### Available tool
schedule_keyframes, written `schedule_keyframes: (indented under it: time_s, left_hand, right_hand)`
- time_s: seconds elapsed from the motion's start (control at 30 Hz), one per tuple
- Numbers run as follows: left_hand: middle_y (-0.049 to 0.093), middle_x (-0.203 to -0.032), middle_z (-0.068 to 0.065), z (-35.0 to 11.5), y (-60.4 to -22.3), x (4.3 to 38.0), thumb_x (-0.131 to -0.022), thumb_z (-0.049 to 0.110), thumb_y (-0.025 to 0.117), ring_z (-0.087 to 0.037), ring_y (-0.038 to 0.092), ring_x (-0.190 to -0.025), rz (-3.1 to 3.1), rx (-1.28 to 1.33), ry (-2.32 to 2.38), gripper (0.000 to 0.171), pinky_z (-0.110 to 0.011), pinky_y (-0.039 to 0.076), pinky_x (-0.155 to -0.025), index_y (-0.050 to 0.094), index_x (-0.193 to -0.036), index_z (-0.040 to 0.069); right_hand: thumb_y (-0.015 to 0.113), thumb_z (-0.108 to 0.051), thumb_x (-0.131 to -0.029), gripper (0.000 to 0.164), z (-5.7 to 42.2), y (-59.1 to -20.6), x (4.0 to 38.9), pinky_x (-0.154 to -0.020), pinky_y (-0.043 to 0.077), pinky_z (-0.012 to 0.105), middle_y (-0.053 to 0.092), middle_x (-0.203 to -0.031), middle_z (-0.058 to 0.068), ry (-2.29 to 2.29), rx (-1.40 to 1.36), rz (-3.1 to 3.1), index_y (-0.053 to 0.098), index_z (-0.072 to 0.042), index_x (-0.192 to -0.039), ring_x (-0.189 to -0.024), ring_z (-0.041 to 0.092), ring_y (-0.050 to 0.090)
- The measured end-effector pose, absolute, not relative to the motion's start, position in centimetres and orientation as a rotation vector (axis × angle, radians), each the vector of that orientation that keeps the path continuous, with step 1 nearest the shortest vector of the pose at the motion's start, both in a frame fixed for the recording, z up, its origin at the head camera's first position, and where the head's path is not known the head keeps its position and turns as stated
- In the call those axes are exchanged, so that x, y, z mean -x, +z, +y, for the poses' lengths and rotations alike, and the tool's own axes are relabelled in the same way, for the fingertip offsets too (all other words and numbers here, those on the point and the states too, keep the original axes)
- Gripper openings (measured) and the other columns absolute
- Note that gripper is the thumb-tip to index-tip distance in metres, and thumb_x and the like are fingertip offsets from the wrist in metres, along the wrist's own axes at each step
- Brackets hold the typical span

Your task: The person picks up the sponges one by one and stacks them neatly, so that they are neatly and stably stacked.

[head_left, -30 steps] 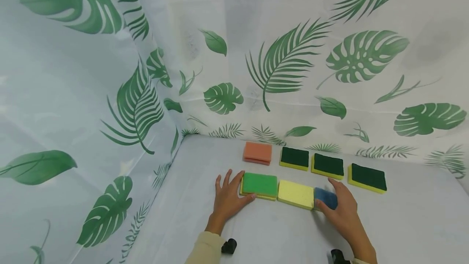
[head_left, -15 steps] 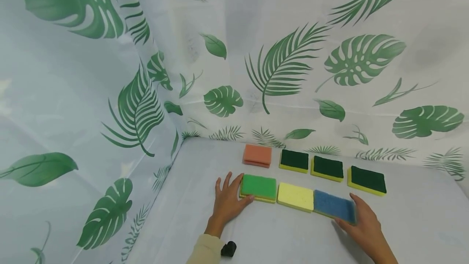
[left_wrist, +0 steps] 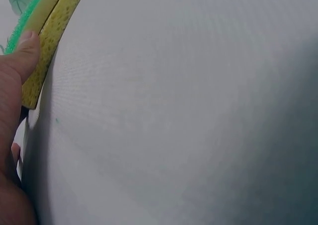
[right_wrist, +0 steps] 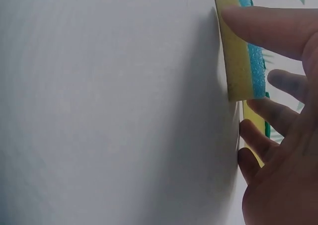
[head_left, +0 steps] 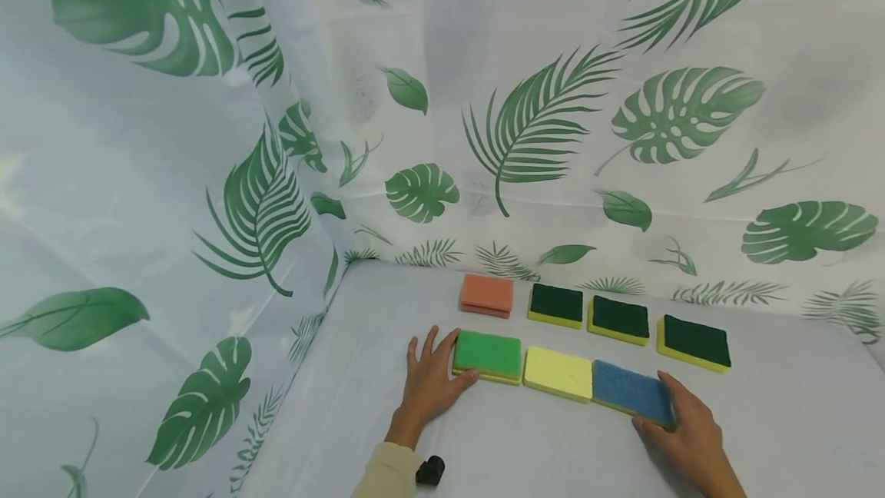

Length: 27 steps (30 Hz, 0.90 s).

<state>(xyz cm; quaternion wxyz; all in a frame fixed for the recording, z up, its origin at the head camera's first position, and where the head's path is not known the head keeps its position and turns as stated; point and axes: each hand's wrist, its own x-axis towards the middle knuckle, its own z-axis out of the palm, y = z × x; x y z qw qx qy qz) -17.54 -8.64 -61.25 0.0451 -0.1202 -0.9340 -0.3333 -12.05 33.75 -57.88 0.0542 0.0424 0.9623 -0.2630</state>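
In the head view, a front row of sponges runs left to right: green-topped (head_left: 487, 352), plain yellow (head_left: 557, 373) and blue-topped (head_left: 631, 390). My left hand (head_left: 427, 386) holds the left end of the green-topped sponge, thumb along its near side and index finger at the far corner. The left wrist view shows a porous yellow layer (left_wrist: 48, 48) under it, parted by a dark line. My right hand (head_left: 691, 433) pinches the right end of the blue-topped sponge between thumb and index finger. In the right wrist view, the thumb presses that sponge's yellow side (right_wrist: 236, 61); the other fingers are spread.
Behind stand an orange sponge (head_left: 487, 295) and three dark-green-topped yellow sponges (head_left: 556, 304), spaced apart in a back row. White cloth covers the table (head_left: 532, 452). Leaf-printed sheets (head_left: 553, 137) rise at the back and left.
My right hand has slid right, from over the middle of the blue-topped sponge to its right end, uncovering its top. My left hand stays at the green-topped sponge.
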Motion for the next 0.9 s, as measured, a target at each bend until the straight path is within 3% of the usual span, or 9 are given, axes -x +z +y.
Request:
schedule_keyframes:
  time_s: [0.33, 0.63, 0.9]
  left_hand:
    - [0.05, -0.161, -0.014, -8.7, -61.2, 17.5, -0.094, 0.061, 0.071, -0.036, 0.027, -0.159, -2.855, 0.37, -1.015, 0.087, -0.064, 0.004, -0.126, 0.045, -0.162, 0.012]
    - [0.046, -0.164, -0.015, -8.9, -61.3, 17.4, -0.091, 0.066, 0.073, -0.035, 0.026, -0.159, -2.86, 0.315, -1.045, 0.094, -0.062, 0.002, -0.127, 0.044, -0.163, 0.014]
    - [0.048, -0.162, -0.015, -8.5, -61.2, 17.7, -0.092, 0.066, 0.072, -0.035, 0.028, -0.158, -2.86, 0.351, -1.033, 0.093, -0.063, 0.003, -0.126, 0.044, -0.163, 0.015]
  right_hand:
    - [0.083, -0.033, -0.093, 0.097, 34.0, -58.1, 12.0, -0.109, 0.027, 0.084, 0.033, -0.152, 0.047, -0.781, -0.127, 2.943, 0.03, 0.018, -0.155, -0.135, 0.068, 0.031]
    - [0.078, -0.051, -0.097, 0.116, 34.5, -57.7, 11.7, -0.119, 0.021, 0.075, 0.013, -0.162, 0.047, -1.045, -0.34, 2.706, 0.009, 0.015, -0.163, -0.148, 0.066, 0.017]
    - [0.076, -0.052, -0.098, 0.115, 35.4, -57.5, 11.2, -0.12, 0.021, 0.074, 0.013, -0.162, 0.048, -1.032, -0.365, 2.717, 0.008, 0.015, -0.163, -0.149, 0.066, 0.015]
